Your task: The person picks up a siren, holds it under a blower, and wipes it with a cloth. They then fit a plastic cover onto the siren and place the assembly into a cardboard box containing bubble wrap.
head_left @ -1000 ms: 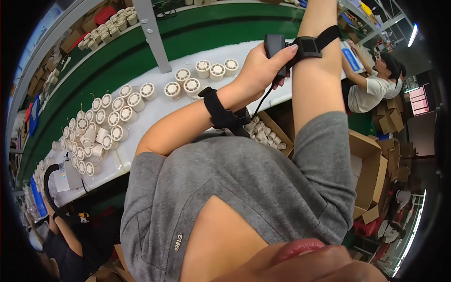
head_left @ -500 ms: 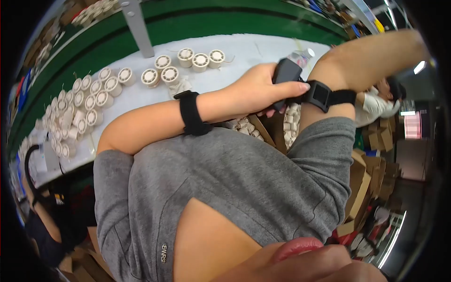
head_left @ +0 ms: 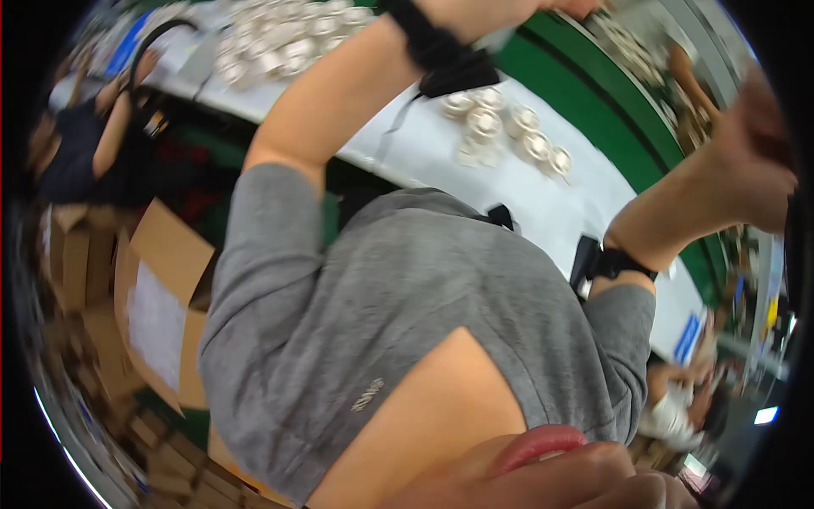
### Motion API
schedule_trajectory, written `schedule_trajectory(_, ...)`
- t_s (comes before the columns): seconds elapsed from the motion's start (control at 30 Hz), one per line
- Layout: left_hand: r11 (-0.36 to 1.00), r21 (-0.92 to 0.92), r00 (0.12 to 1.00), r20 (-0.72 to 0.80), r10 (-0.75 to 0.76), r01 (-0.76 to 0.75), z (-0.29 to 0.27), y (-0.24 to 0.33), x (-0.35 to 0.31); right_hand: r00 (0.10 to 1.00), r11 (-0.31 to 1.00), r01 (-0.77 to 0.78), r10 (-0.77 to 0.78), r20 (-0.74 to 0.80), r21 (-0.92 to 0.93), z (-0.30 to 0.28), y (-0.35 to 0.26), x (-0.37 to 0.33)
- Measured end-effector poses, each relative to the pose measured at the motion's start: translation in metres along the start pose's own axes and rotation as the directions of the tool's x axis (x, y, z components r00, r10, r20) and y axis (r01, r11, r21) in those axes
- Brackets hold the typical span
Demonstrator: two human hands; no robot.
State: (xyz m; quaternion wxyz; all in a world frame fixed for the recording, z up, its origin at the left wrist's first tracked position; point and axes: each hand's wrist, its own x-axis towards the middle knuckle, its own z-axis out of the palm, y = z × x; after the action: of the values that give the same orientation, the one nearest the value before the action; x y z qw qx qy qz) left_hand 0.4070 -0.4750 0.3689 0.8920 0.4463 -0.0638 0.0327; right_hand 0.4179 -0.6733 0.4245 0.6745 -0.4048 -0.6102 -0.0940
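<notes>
My left hand (head_left: 492,12) is raised at the top edge, largely cut off, so its fingers do not show well enough to read. Around that wrist runs a black strap (head_left: 415,34) carrying a small black device (head_left: 460,73). My right hand (head_left: 757,182) is lifted at the far right rim, blurred and partly in shadow; what its fingers do is hidden. A second black device (head_left: 585,265) sits on a strap at the right wrist. Beyond my body, white round slotted parts (head_left: 483,125) stand on the white table (head_left: 543,216), away from both hands.
A larger cluster of white parts (head_left: 284,38) covers the table's left end. An open cardboard box (head_left: 170,254) stands to my left, with more cartons (head_left: 161,458) below. Co-workers sit at left (head_left: 76,153) and at lower right (head_left: 678,416). A green strip (head_left: 585,93) runs behind the table.
My left hand has let go of the black device at my right wrist and risen to the top edge. My right arm has swung outward to the right. The whole view has turned.
</notes>
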Motion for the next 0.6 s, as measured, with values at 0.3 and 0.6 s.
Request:
schedule_trajectory(0.3, 0.679, 0.005, 0.501, -0.671, 0.547, -0.734, -0.115, 0.152, 0.01, 0.965, 0.701, 0.177, 0.013, 0.261, -0.691, 0.171, 0.087, 0.008)
schedule_trajectory(0.6, 0.481, 0.657, -0.327, -0.729, 0.601, -0.58, -0.171, 0.194, -0.06, 0.94, 0.908, 0.05, 0.098, 0.327, -0.416, 0.237, 0.146, 0.039)
